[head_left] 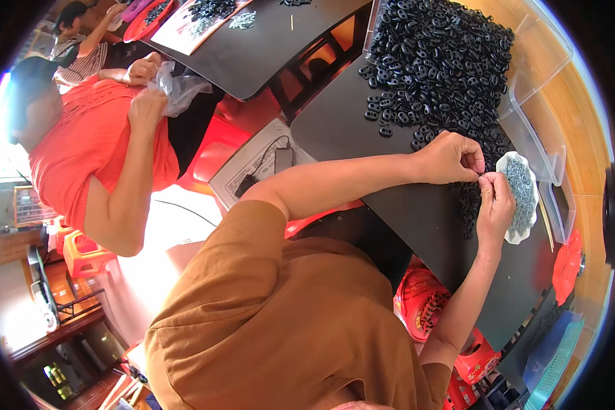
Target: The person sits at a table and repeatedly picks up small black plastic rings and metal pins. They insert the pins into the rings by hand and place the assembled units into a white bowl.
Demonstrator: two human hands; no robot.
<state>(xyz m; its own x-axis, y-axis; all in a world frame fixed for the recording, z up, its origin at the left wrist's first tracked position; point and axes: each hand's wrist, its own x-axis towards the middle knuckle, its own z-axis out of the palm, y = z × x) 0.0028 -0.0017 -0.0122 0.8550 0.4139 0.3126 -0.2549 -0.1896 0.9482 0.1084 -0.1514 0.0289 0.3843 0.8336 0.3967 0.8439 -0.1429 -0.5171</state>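
My left hand (449, 158) and my right hand (496, 205) meet fingertip to fingertip over the table's far right part. Both are closed in a pinch, and whatever small thing sits between the fingertips is too hidden to make out. Just beyond and beneath them spreads a large heap of small black plastic pieces with two holes (444, 68). Some of these trail down beside my fingers. Right of my right hand stands a white scalloped dish (511, 237) filled with tiny silvery metal parts (521, 195), which look like springs.
Clear plastic bins (536, 137) line the right edge of the dark table (335, 123). A thin wooden stick (547, 225) lies beside the dish. At left, a co-worker in a red top (109, 150) handles a clear plastic bag (178, 89) near another table (266, 41). Red stools (215, 154) stand between.
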